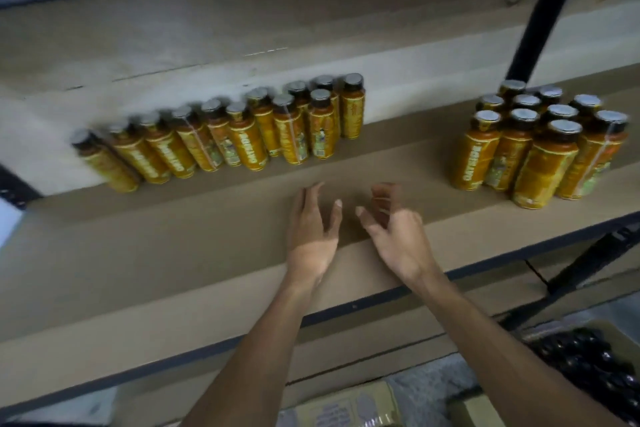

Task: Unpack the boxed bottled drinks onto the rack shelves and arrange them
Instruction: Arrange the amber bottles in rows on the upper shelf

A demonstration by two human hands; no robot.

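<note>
Left hand (313, 232): empty, fingers straight and spread, over the brown shelf board (156, 253).
Right hand (394, 229): empty, fingers loosely curled, just beside the left.
Orange bottled drinks, black caps: long row (225, 139) upright at shelf back left; tight cluster (540, 152) at shelf right.
Carton of dark-capped bottles (595, 364): below the shelf, lower right.
Black rack post (547, 10): behind the cluster.

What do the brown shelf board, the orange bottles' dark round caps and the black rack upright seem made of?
Brown shelf board: likely fibreboard or cardboard; matte, flat, no grain. Dark round caps: plastic or metal, unclear; their tops catch light. Black rack upright: probably painted metal; slim, smooth, slight sheen.
</note>
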